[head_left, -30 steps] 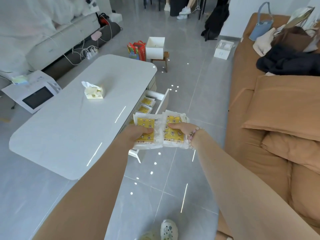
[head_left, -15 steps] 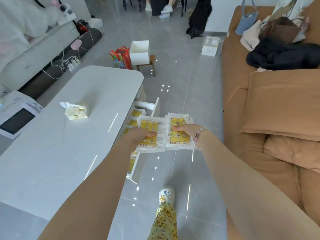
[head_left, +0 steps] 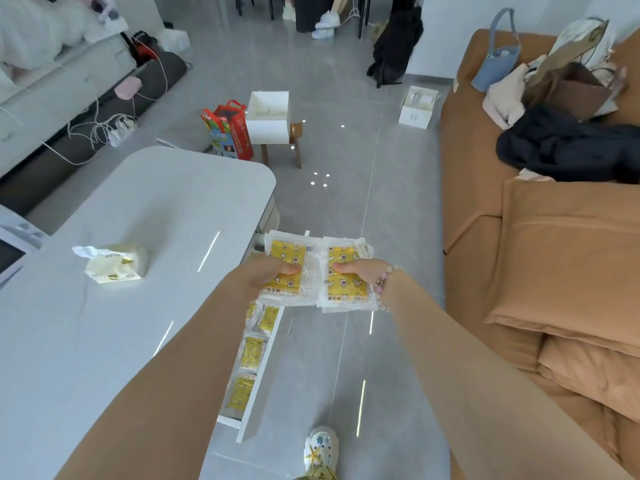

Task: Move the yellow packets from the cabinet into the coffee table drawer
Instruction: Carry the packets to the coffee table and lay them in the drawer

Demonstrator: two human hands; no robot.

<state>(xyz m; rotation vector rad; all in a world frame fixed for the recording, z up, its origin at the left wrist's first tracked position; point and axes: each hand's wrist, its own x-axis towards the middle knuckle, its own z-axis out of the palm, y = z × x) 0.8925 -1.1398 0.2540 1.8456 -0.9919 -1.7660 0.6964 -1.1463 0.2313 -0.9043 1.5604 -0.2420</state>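
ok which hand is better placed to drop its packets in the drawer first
Left. The left hand holds its packets right above the open drawer. The right hand holds its stack past the drawer front, over the floor.

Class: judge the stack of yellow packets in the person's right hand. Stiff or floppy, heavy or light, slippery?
Probably light: the right hand alone holds the stack of yellow packets, thumb on top. Probably semi-stiff as a stack: it juts past the hand without drooping. Possibly slippery: the wrappers look glossy and their edges sit fanned unevenly.
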